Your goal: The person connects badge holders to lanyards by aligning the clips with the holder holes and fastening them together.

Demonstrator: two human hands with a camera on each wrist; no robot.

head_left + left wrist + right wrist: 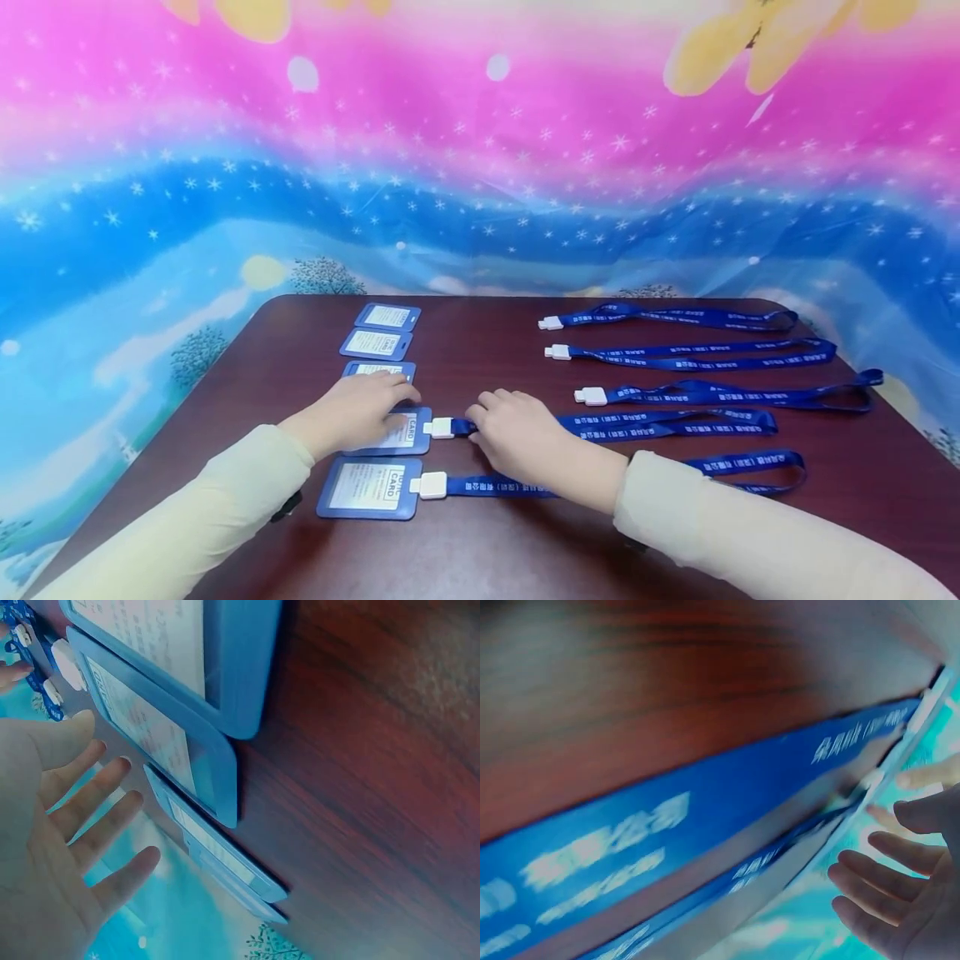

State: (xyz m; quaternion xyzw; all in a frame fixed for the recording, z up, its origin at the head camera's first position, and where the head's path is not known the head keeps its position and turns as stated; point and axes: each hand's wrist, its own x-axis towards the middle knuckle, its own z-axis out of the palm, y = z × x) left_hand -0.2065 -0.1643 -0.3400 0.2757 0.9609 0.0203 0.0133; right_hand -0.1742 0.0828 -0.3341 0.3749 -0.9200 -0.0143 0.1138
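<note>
My left hand [356, 412] hovers over a blue-framed badge holder [411, 432] in the second row from the front, its fingers spread in the left wrist view. That holder meets a white clip [442, 427] on a blue lanyard [675, 423] with white lettering. Across that lanyard lies my right hand [517, 433], hiding part of the strap; the right wrist view shows its fingers loosely extended, nothing pinched. In the front row, another badge holder [367, 490] joins the white clip [432, 485] of a second lanyard [495, 486], partly covered by the right forearm.
Farther back on the dark wooden table [480, 350], more badge holders [387, 317] lie in a column at left. Separate lanyards [697, 354] stretch out at right, white clips facing left. A colourful snowflake-patterned cloth [480, 167] hangs behind the table.
</note>
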